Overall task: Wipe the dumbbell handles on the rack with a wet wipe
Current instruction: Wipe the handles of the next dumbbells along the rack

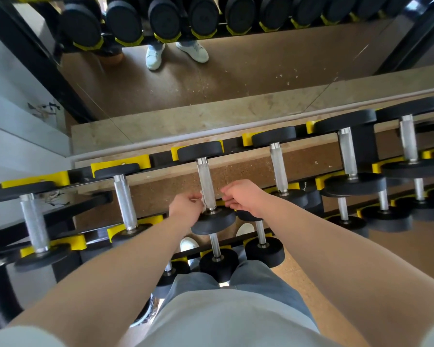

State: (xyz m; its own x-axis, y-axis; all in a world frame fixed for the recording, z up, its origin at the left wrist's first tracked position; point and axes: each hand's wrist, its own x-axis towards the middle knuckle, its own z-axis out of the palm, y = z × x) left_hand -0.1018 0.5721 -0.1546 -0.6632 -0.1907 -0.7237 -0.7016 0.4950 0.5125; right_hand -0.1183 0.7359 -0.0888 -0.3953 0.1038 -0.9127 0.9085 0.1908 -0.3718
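Loose pale grey T-shirt (236, 319) on them, short sleeves (23, 336) just showing at the near left and near right; arms bare from there down to the left hand (186, 207) and right hand (242, 196); faded blue-grey jeans (261, 279) below the hem; white trainers (189, 245), round-toed, repeated in the far mirror (261, 78) under pale denim cuffs.

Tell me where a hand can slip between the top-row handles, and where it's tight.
Open gaps lie either side of the middle handle: one toward the left handle, one toward the right handle, floor showing through both. Both hands crowd that handle's near end, left hand with the wet wipe, right hand. The lower tier's heads sit close together.
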